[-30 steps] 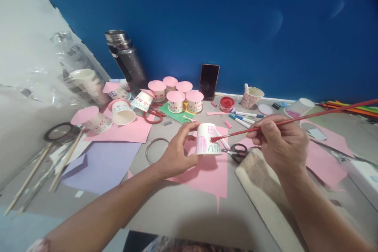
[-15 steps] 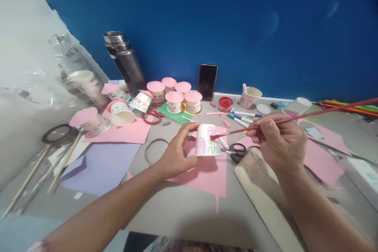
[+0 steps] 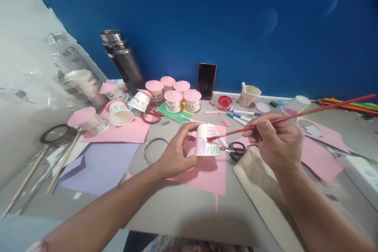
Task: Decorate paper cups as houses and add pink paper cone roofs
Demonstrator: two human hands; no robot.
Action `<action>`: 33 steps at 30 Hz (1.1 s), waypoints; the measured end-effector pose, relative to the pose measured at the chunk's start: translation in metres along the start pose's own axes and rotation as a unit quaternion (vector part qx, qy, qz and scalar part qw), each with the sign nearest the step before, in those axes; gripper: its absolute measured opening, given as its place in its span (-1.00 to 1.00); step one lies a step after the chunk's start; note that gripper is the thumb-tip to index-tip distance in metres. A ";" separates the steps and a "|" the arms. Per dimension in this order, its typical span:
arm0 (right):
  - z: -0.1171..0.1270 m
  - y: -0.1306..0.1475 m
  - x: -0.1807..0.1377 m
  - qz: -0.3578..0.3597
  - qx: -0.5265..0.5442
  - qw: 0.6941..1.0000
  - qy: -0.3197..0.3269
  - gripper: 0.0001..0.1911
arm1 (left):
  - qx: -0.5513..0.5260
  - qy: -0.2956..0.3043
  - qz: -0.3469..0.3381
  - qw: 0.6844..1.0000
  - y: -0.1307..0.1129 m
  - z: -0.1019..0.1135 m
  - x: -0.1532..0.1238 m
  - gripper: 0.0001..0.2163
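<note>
My left hand (image 3: pixel 180 149) grips an upside-down white paper cup (image 3: pixel 203 150) by its left side, above a pink paper sheet (image 3: pixel 203 179). Drawn on the cup are a purple window, a pink-purple door and green grass strokes. My right hand (image 3: pixel 276 141) pinches a red paintbrush (image 3: pixel 313 109). The brush's red tip meets the cup wall between door and window, or lies just in front of it. Near the back stands an open pot of red paint (image 3: pixel 224 102). Black-handled scissors (image 3: pixel 236 150) lie behind the cup, partly hidden.
Several decorated cups with pink paper roofs (image 3: pixel 173 96) stand at the back left, near a steel flask (image 3: pixel 124 59). A phone (image 3: pixel 206 80) leans on the blue wall. A cloth (image 3: pixel 260 189) lies at right, markers (image 3: pixel 242 113) behind, a tape ring (image 3: pixel 147 157) at left.
The brush tip has shifted slightly left and down across the cup wall, with my right hand following. My left hand keeps the cup nearly still.
</note>
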State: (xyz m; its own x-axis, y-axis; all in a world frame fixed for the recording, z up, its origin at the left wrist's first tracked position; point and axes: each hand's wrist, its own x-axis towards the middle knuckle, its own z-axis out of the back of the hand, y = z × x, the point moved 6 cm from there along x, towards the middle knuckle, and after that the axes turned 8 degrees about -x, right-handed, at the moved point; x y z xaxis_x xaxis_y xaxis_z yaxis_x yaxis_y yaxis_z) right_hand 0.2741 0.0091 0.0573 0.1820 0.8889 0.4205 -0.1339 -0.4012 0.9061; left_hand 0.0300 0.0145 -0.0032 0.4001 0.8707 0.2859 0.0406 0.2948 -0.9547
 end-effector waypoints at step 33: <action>0.011 0.000 0.009 -0.017 0.028 0.999 -0.038 -0.66 | -0.102 -0.019 0.018 0.994 0.007 0.001 0.002 -0.28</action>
State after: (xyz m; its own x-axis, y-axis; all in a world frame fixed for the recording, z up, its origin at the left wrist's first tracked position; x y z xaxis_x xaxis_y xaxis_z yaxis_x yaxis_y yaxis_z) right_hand 0.2868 0.0144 0.0612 0.2602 0.8838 0.3889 -0.0722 -0.3839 0.9206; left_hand 0.0299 0.0184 -0.0091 0.3696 0.8947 0.2507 0.2143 0.1804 -0.9600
